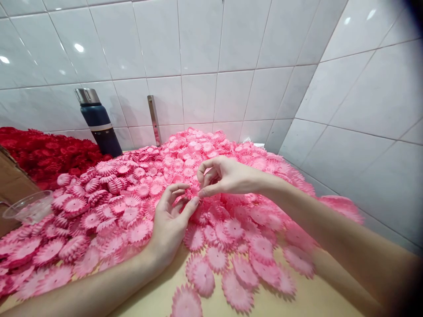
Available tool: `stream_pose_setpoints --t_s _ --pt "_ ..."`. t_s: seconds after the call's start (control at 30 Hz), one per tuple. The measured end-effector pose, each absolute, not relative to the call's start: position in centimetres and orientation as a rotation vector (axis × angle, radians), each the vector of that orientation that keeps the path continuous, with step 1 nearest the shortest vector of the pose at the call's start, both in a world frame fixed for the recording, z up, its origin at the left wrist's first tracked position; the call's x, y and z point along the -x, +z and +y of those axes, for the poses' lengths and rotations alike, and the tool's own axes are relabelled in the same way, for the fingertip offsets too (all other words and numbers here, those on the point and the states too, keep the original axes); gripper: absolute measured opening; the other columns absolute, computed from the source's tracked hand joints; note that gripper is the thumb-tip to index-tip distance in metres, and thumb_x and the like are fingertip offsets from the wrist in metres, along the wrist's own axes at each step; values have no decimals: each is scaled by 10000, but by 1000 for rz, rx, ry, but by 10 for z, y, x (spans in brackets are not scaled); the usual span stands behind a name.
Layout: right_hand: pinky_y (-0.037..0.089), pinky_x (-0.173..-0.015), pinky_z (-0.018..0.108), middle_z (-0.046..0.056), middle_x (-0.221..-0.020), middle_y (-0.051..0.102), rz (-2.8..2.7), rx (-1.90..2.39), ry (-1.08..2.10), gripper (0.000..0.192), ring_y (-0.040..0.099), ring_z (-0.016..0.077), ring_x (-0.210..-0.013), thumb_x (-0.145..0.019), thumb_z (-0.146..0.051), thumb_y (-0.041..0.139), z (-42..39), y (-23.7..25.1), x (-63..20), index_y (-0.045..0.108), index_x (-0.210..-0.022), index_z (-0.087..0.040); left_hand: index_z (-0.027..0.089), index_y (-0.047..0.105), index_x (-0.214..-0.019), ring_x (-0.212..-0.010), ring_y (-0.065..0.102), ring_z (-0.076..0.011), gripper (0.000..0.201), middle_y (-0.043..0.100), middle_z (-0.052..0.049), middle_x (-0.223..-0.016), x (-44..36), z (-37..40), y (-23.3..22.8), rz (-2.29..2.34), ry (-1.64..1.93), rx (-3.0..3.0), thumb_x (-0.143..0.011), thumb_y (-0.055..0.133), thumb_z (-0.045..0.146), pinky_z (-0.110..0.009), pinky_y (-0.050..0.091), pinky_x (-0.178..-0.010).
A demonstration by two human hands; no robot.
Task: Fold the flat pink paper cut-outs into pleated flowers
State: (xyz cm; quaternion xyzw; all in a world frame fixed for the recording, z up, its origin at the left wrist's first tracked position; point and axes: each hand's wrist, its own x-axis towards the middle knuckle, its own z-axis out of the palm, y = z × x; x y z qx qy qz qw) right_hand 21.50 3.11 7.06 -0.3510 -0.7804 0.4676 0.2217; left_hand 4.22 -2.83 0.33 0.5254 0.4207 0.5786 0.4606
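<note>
My left hand is closed in a pinch, with a small pink petal piece between the thumb and fingertips. Just to the right of it, my right hand has its fingers curled and its thumb tip close to that same piece. Whatever lies between the right fingertips is too small to make out. Under and around both hands spreads a big heap of pink scalloped flower discs, many with a tiny hole in the centre. Several loose discs lie nearer to me.
A dark blue bottle and an upright metal strip stand by the tiled wall. Red petal pieces are piled at left, near a cardboard box and a clear plastic bowl. The tabletop is pale yellow.
</note>
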Motion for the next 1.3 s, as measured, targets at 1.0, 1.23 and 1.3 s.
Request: stream_pose_setpoints --t_s 1.0,1.23,1.3 --pt "412 -548 227 -32 -601 583 -2255 888 1231 364 578 116 -614 -648 -284 793 27 77 -221 444 -675 -182 150 665 -789 -757 613 -131 180 640 -9 -786 -40 -25 -5 920 1336 -1163 -807 685 328 -253 537 -732" --pt "380 -535 245 -32 -660 527 -2120 999 1049 268 485 99 -594 -707 -189 685 36 82 -239 418 -698 -198 158 637 -769 -762 594 -112 147 588 29 -770 -43 -27 -3 843 1398 -1156 -803 686 292 -275 557 -809" --pt "362 -520 248 -34 -641 501 -2125 1011 921 229 461 102 -584 -705 -140 636 34 81 -234 415 -698 -201 155 629 -764 -764 586 -109 155 574 32 -772 -44 -27 -3 833 1413 -1152 -803 684 294 -285 558 -829"
